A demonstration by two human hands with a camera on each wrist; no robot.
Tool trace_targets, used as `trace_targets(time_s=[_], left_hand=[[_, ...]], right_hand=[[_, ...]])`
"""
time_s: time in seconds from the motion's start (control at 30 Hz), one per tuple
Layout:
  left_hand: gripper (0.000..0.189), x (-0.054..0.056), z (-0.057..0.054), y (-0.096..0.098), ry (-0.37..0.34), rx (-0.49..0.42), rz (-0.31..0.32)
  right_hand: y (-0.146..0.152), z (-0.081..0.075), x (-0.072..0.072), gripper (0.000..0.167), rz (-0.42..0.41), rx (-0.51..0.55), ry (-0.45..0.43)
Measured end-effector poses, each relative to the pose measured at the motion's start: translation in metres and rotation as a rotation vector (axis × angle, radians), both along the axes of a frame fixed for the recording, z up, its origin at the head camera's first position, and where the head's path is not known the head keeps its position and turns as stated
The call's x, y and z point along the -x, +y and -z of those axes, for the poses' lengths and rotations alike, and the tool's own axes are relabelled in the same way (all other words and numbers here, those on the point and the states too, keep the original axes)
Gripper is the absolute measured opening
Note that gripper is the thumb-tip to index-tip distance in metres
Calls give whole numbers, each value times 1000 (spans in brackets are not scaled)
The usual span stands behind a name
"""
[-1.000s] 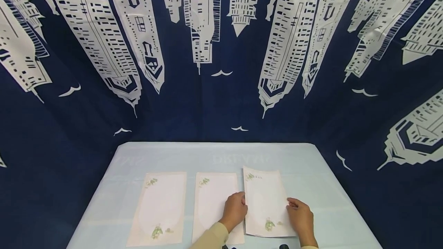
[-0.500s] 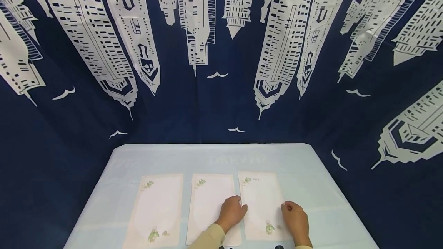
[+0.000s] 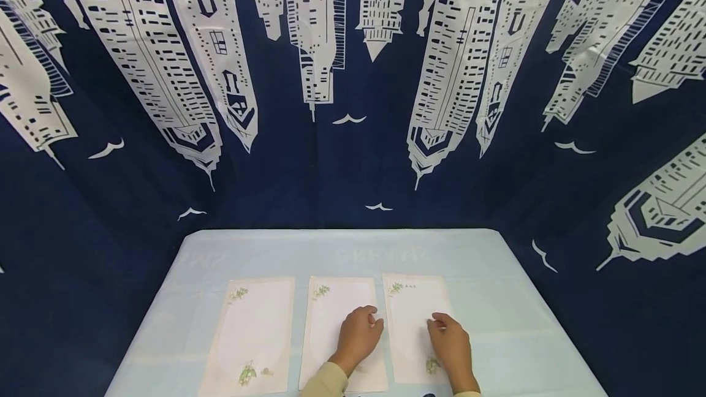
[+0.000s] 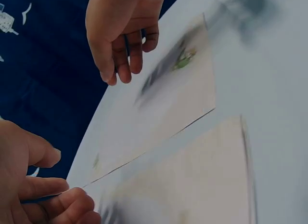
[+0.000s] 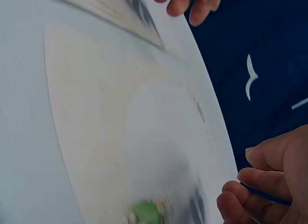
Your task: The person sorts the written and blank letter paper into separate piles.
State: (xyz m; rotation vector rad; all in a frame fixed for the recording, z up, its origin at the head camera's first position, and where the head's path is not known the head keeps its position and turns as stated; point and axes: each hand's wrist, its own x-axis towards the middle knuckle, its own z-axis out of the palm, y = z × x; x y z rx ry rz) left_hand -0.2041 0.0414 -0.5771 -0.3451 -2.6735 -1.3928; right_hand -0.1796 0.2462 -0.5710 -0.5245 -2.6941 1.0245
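Three pale sheets of paper with green floral prints in their corners lie side by side: the left sheet (image 3: 256,323), the middle sheet (image 3: 328,329) and the right sheet (image 3: 407,317). My left hand (image 3: 357,337) is over the middle sheet's right side, fingers loosely bent. My right hand (image 3: 452,348) hovers above the right sheet and hides part of its right edge. Shadows of the hands fall on the paper in both wrist views. Nothing shows between thumb and fingers of the left hand (image 4: 41,185) or the right hand (image 5: 269,180).
The sheets lie on a pale blue table (image 3: 507,299) with faint lettering near its far edge. Behind it hangs a dark blue cloth (image 3: 309,176) printed with white buildings and birds.
Both hands have let go of the right sheet, which now lies flat in line with the others. The left hand has moved left, and the right hand has come inward over the paper.
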Motion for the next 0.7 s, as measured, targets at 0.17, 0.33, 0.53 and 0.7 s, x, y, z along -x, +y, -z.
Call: trace_targets(time_s=[0.17,0.33,0.53,0.7], left_hand=[[26,-2,-5,-24,-10,76,-70],[27,-5,-5,-58,-3,124,-187],[37,-16,-3,-93,-42,153,-302],[45,-25,-1,-105,-86,144,-267]], right_hand=[[-26,1,3,24,-82,4,55],[-50,2,1,22,-174,32,70],[-71,8,0,27,-289,49,20],[-83,9,-1,30,-331,68,-24]])
